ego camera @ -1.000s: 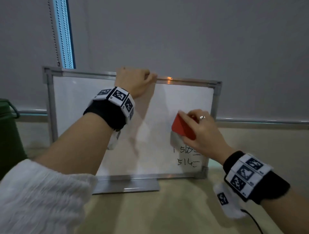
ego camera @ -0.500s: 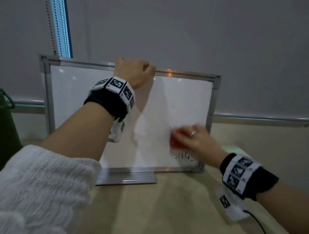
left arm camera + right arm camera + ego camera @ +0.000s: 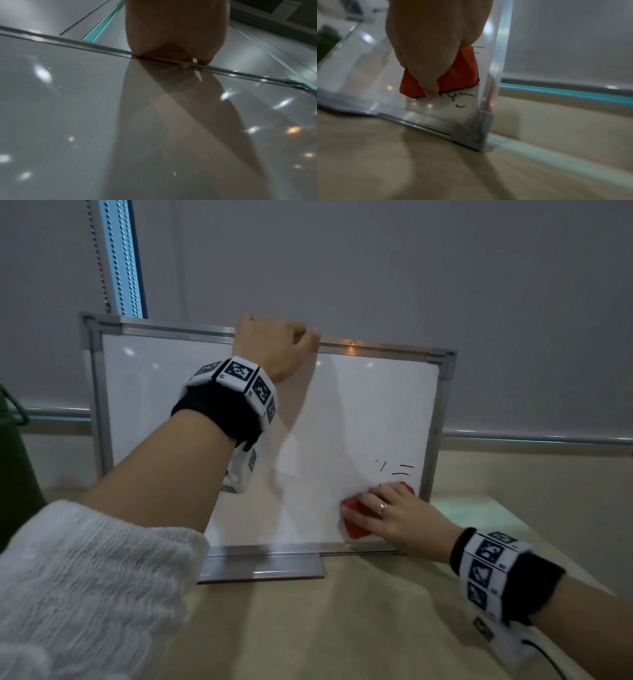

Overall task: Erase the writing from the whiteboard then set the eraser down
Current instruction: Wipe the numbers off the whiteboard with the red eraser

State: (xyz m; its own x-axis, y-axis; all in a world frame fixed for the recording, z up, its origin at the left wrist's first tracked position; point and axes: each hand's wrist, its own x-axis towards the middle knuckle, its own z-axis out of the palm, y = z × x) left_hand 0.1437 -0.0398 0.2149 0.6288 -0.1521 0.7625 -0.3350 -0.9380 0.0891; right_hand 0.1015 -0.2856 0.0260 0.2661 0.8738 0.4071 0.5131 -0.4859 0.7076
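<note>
Beige bench (image 3: 342, 628) lay nearest, bare in front of the board. Just beyond it the right hand (image 3: 400, 517) held the red eraser (image 3: 358, 523), fingers curled over its back, pressing it flat on the whiteboard (image 3: 205, 392) low in the right corner. Farther up, the left hand (image 3: 270, 347) gripped the top rail of the frame, fingers hooked over the edge, thumb on the front, steadying the board. Behind stood a grey blind with its bead chain (image 3: 99, 254).

By my reading the job was mostly done. Nearly all the white face was clean; only a few black strokes (image 3: 397, 469) were left above the eraser, near the right rail. Those had yet to be wiped, and the eraser had yet to be put down on the bench.

The right wrist view added what the head view hid: more strokes (image 3: 455, 98) sat just under the eraser (image 3: 458, 75), between it and the bottom corner of the frame, so two patches remained, not one. It also showed the thumb across the red back. The left wrist view showed only the left hand (image 3: 176, 31) on the rail and a clean, glossy face below it, with no marks there. Neither wrist view showed the other hand.
</note>
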